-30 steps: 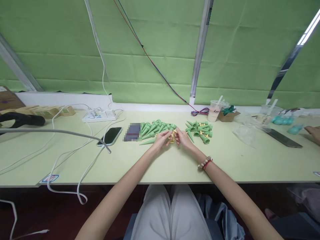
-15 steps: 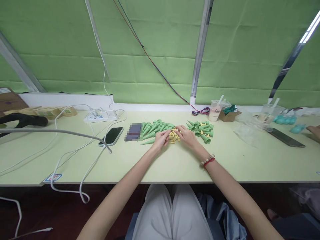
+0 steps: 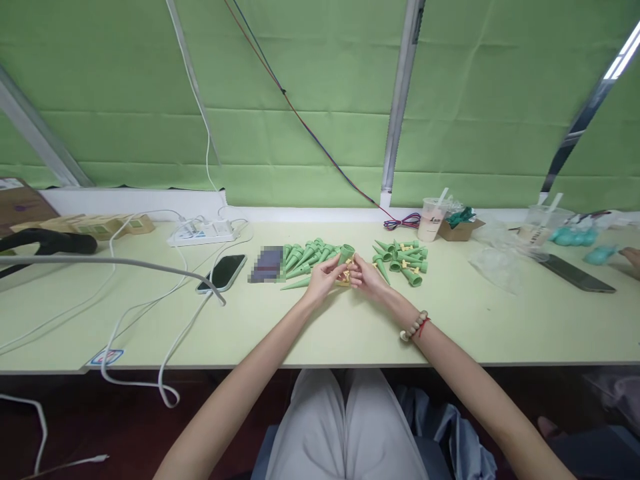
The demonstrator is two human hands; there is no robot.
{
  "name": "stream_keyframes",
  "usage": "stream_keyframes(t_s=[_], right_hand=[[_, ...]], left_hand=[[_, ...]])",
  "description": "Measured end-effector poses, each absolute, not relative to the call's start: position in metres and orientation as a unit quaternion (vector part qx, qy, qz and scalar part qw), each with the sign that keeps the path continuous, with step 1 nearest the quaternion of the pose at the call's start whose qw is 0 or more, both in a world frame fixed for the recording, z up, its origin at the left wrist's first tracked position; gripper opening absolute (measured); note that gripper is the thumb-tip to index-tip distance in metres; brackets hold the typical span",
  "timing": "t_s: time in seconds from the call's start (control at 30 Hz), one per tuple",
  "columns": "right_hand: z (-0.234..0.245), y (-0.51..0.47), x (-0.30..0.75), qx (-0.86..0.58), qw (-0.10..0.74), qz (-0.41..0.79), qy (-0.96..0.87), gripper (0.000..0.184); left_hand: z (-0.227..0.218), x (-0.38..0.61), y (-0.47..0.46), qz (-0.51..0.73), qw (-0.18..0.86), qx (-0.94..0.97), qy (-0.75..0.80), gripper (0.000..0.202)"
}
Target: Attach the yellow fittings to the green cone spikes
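My left hand [image 3: 323, 281] is closed around a green cone-shaped spike [image 3: 346, 252], its wide hollow end tilted up. My right hand [image 3: 367, 275] meets it from the right, its fingers pinched at a small yellow piece [image 3: 354, 258] against the spike's side; the fingers partly cover this piece. Under both hands lies a pile of small yellow pieces [image 3: 343, 283], mostly hidden. Left of the hands, many green spikes [image 3: 307, 255] lie heaped together. To the right is a second group of green spikes [image 3: 411, 276], some with yellow pieces fitted in them.
A phone [image 3: 229, 272] and white cables lie left, near a power strip [image 3: 203, 232]. A blurred-out dark rectangle [image 3: 269, 265] borders the left heap. A drink cup [image 3: 431, 220], small cardboard box [image 3: 457, 231], plastic bag [image 3: 495, 263] and dark phone [image 3: 577, 273] stand right. Another person's hand [image 3: 631, 257] shows at the right edge.
A green spike now stands up between my hands, where they were low over the yellow pieces before. My right hand has turned, its fingers curling toward the left hand.
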State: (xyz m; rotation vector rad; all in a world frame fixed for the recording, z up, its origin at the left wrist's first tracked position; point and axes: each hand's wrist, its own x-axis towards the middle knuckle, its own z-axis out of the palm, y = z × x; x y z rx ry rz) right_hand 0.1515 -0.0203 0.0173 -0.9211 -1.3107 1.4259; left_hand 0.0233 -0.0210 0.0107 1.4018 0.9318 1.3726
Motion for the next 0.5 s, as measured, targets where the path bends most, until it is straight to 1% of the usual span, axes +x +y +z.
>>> stream_keyframes(t_s=[0.07, 0.13, 0.2, 0.27, 0.33, 0.4, 0.5], right_hand=[[0.02, -0.02, 0.151, -0.365, 0.47, 0.635, -0.493, 0.053], [0.021, -0.02, 0.153, -0.386, 0.474, 0.611, -0.503, 0.053], [0.02, -0.021, 0.156, -0.427, 0.494, 0.502, -0.568, 0.051], [0.017, -0.021, 0.162, -0.456, 0.505, 0.334, -0.652, 0.046], [0.015, -0.021, 0.167, -0.46, 0.483, 0.189, -0.721, 0.035], [0.014, -0.019, 0.173, -0.46, 0.44, 0.106, -0.764, 0.026], [0.013, -0.016, 0.179, -0.466, 0.394, 0.032, -0.791, 0.024]], left_hand=[[0.01, 0.025, -0.019, 0.562, 0.472, 0.559, 0.386, 0.044], [0.009, 0.025, -0.018, 0.547, 0.489, 0.567, 0.374, 0.041], [0.009, 0.025, -0.017, 0.531, 0.511, 0.577, 0.352, 0.039], [0.009, 0.023, -0.017, 0.529, 0.531, 0.571, 0.336, 0.041], [0.01, 0.02, -0.017, 0.529, 0.545, 0.56, 0.332, 0.044], [0.011, 0.018, -0.018, 0.522, 0.553, 0.556, 0.336, 0.045], [0.012, 0.018, -0.02, 0.508, 0.543, 0.576, 0.34, 0.042]])
